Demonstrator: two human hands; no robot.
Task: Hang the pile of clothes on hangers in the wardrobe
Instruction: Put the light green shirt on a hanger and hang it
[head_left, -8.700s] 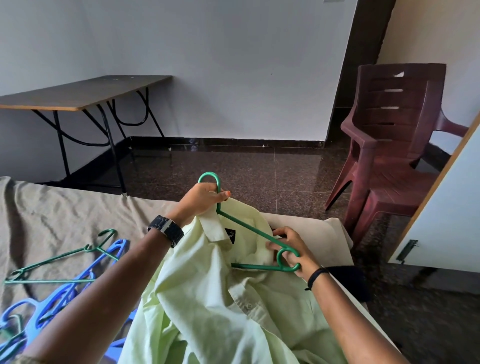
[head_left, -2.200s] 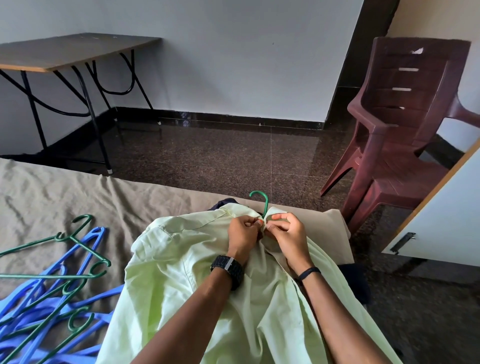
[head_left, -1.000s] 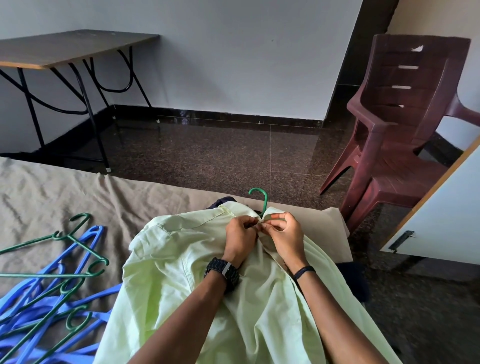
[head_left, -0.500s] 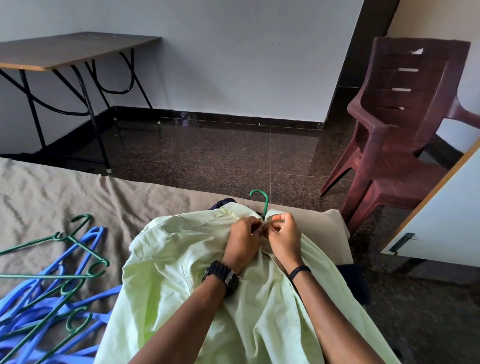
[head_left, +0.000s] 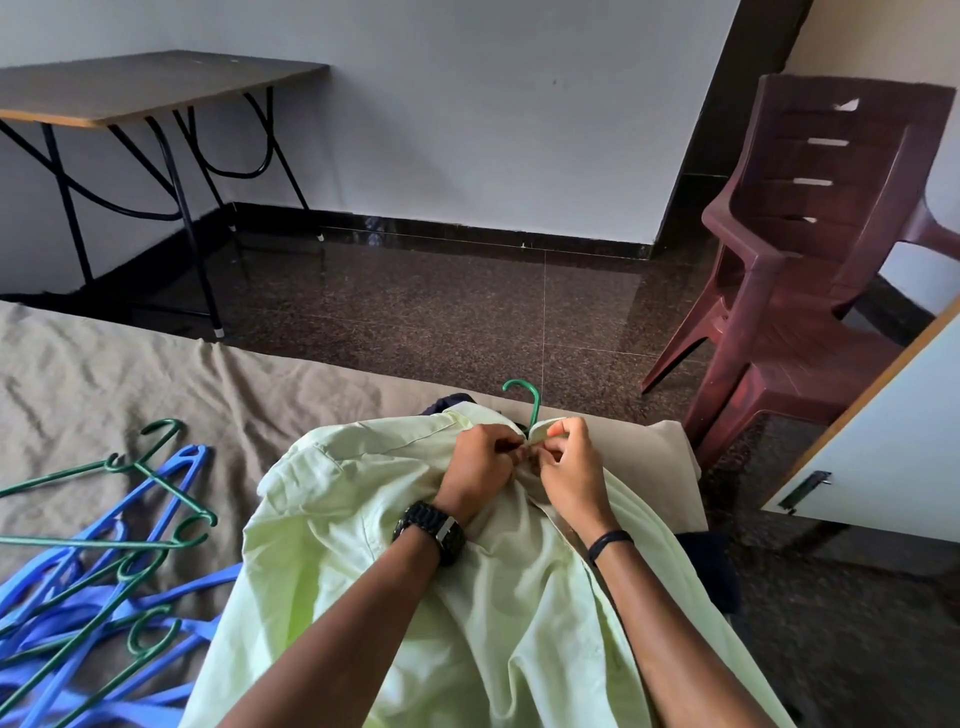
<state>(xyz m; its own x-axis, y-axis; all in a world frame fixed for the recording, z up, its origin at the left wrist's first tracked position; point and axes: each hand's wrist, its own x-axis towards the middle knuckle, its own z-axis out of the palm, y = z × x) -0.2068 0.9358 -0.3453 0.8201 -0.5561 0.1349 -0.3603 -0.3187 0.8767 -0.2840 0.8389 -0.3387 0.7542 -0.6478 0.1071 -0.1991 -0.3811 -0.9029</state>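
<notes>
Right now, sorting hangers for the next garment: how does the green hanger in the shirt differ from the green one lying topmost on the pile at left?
The green hanger in the shirt shows only its hook above the collar; the green hanger on the pile lies fully exposed. The first carries the pale green shirt; the second is bare, resting on blue hangers. Both are thin green hangers.

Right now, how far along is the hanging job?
Done: the green hanger is inside the light green shirt; only its hook shows. In hand: the left hand and right hand pinch the collar together at the hook, seemingly buttoning it. Left: carrying the shirt to the wardrobe; dark clothes lie beneath, and spare hangers wait on the bed.
</notes>
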